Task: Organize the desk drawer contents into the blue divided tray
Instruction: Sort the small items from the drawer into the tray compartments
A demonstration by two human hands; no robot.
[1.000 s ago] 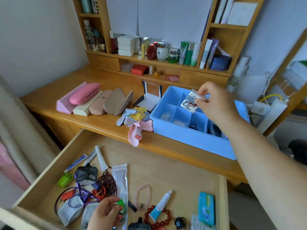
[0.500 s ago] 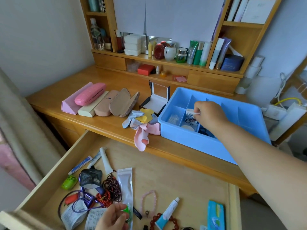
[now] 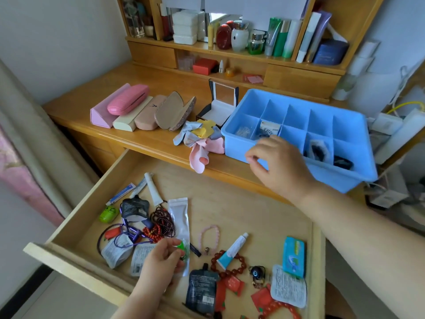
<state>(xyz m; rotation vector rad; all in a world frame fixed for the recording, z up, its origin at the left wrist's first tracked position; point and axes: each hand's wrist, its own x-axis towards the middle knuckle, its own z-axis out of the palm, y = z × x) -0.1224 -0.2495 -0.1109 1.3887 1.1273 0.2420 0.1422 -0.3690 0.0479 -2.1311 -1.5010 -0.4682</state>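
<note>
Fig.: right hand [image 3: 279,164], fingers loosely curled, empty, now off blue tray [image 3: 239,149]; packet [image 3: 269,129] dropped inside. Left hand [image 3: 158,261] pinches green item [image 3: 183,247] in drawer [image 3: 253,210].

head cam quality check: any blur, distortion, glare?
Head view: wide-angle bowing bends the drawer front and shelf uprights; right hand slightly motion-soft, left hand sharper; soft daylight, weak shadows; mild sheen on the clear zip bag, no blown glare.

Desk surface [image 3: 142,72]: four eyeglass cases [image 3: 142,109] side by side at left, the rightmost open; a small open gift box [image 3: 218,107] beside them, with crumpled cloths [image 3: 200,137] in front of it. Shelf unit [image 3: 301,79] behind holds bottles, tubes [image 3: 279,38] and a red box [image 3: 204,65]. Cables [image 3: 404,104] at far right, blurred, possibly chargers.
</note>
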